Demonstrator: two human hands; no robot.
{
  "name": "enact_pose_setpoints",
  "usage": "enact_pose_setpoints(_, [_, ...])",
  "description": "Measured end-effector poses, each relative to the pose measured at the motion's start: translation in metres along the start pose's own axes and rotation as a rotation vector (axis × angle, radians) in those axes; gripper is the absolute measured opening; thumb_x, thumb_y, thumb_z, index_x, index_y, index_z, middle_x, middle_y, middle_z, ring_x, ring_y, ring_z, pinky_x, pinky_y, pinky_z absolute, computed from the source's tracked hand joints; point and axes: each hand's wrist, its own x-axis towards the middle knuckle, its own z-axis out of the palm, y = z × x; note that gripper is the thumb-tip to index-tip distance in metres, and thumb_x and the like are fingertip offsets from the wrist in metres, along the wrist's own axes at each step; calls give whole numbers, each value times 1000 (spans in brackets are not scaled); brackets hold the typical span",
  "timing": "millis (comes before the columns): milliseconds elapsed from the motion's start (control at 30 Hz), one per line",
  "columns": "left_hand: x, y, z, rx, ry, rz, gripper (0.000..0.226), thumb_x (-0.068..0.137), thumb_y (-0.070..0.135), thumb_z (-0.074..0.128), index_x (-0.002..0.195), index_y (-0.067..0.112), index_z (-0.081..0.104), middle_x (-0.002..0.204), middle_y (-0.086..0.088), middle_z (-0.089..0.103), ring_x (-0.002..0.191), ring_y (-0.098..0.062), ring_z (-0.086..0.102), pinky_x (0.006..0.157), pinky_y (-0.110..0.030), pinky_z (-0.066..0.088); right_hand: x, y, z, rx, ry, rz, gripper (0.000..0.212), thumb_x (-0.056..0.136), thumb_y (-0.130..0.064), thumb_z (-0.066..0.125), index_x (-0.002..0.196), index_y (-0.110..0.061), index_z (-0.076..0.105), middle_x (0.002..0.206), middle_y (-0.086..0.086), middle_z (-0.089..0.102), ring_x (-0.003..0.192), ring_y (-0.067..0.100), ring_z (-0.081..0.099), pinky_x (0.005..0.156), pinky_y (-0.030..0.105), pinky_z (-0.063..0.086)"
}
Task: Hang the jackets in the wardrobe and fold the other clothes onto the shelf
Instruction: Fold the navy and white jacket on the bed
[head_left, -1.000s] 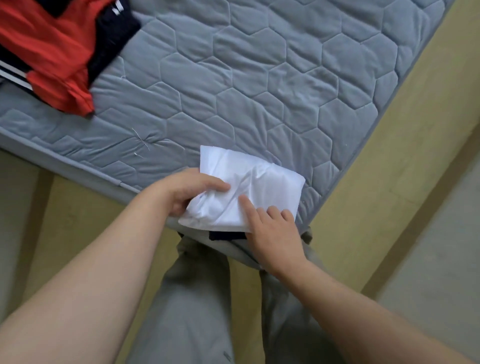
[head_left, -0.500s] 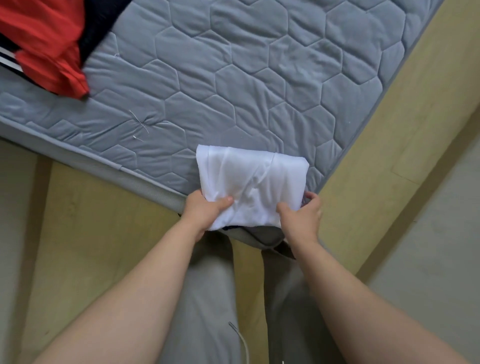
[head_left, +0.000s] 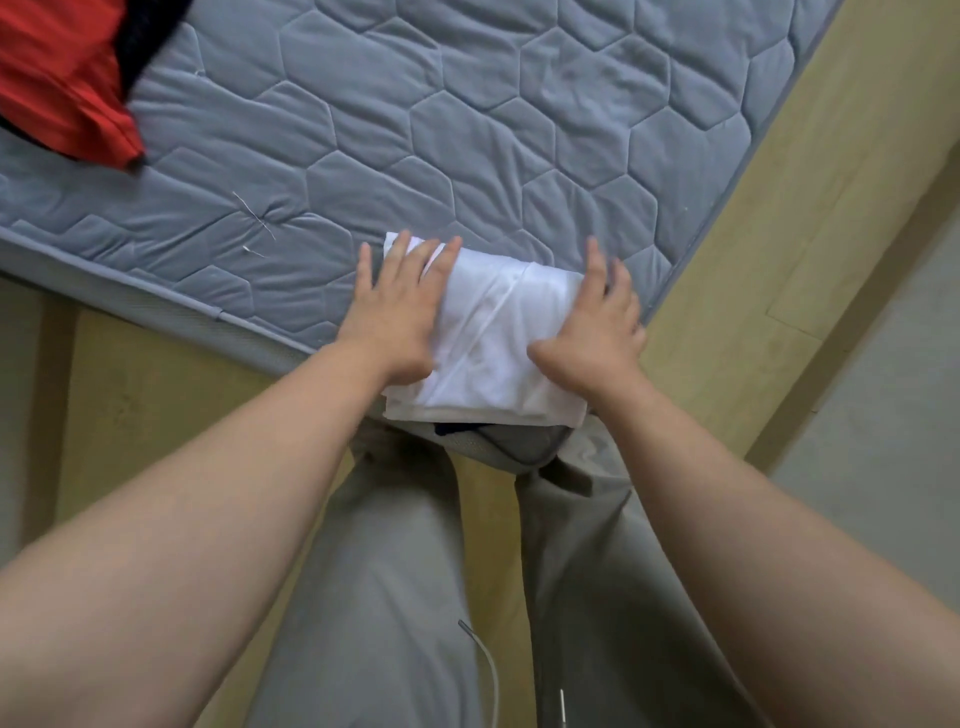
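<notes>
Left hand (head_left: 395, 317) and right hand (head_left: 592, 332) press a folded white garment (head_left: 493, 353) flat on the mattress (head_left: 467, 130).
Past the grey trousers (head_left: 395, 571), both hands lie palm down on the garment's left and right ends, fingers straight and spread. The garment sits at the mattress's near corner. At the far left edge, a red garment (head_left: 57, 88) lies crumpled against a dark one (head_left: 145, 36).
</notes>
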Motion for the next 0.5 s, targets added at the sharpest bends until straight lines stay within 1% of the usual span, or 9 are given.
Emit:
enact_pose_setpoints(33, [3,-1,-1,37,-30,9,122,69,27,78,159,23,-5,155,-6,18,151,-29,6,121,-63,-2,7,-5,-5,-116,-19,-95,117,63,-27,68,153,-42,-6,165,0,4,150,32,11,118,56,18])
enact_pose_setpoints(133, [14,-5,-10,97,-112,46,119,60,37,84,155,25,14,135,-6,34,138,-30,27,121,-61,-1,28,-15,-21,-413,-257,-286,105,69,-28,66,156,-37,7,157,4,24,142,34,24,112,54,24])
enact_pose_setpoints(167, [18,-7,-14,89,-159,53,115,58,38,84,153,26,20,132,-5,37,135,-30,31,121,-57,5,33,-16,-24,-475,-310,-308,101,70,-26,66,155,-37,12,153,4,28,138,35,28,110,53,26])
enact_pose_setpoints(200, [23,-9,-19,44,-201,40,108,59,36,82,151,28,25,131,-5,39,133,-29,34,120,-52,15,38,-17,-26,-515,-336,-318,99,70,-24,66,153,-37,15,150,5,30,136,35,30,109,53,28])
enact_pose_setpoints(267, [32,-14,-26,-159,-258,-35,91,65,26,75,147,34,36,132,-3,39,129,-29,41,111,-45,37,43,-17,-25,-554,-355,-322,98,70,-18,68,152,-35,17,146,6,32,135,35,31,110,53,28])
enact_pose_setpoints(333, [37,-21,-30,-328,-285,-91,83,68,24,76,144,36,43,136,1,36,126,-26,47,106,-42,45,45,-18,-22,-567,-377,-301,99,70,-14,69,151,-34,16,143,9,34,135,36,33,112,53,27])
enact_pose_setpoints(367, [37,-24,-30,-335,-296,-101,84,68,27,80,144,37,45,139,3,37,126,-25,48,105,-41,45,46,-18,-20,-566,-380,-295,99,71,-13,70,150,-34,16,142,9,36,134,36,34,112,52,27])
enact_pose_setpoints(433, [34,-25,-28,-230,-311,-95,82,66,37,84,140,40,50,137,4,50,128,-27,47,105,-43,42,45,-15,-17,-571,-355,-318,97,70,-12,71,148,-34,18,139,8,40,131,34,37,110,51,29])
enact_pose_setpoints(500, [30,-25,-22,-139,-262,-116,61,67,41,82,123,39,59,120,4,63,125,-30,45,103,-45,35,47,-12,-16,-587,-323,-359,95,68,-16,75,146,-32,23,136,6,43,128,33,39,107,50,32])
